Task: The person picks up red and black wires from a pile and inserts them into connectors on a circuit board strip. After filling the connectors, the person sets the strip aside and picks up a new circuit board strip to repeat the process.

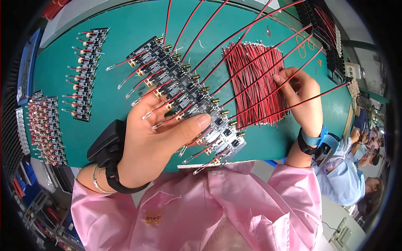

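Note:
My left hand (155, 129) grips a long panel of joined circuit boards (184, 83), thumb on top and fingers beneath. Short red leads with clear tips stick out along the panel's left side. Long red-and-black wires (251, 61) fan out from its right side, toward the upper right. My right hand (303, 98) is over the right edge of a heap of cut red-and-black wires (255, 83). Its thumb and index finger are curled together, and two of the panel's wires cross in front of it. Whatever lies between those fingertips is too small to make out.
Another board panel (85, 75) lies at left on the green mat (125, 21). Stacked panels (46, 129) with leads sit at the left edge. Rubber bands (301, 46) lie beyond the heap. A person in light blue (345, 180) sits at right.

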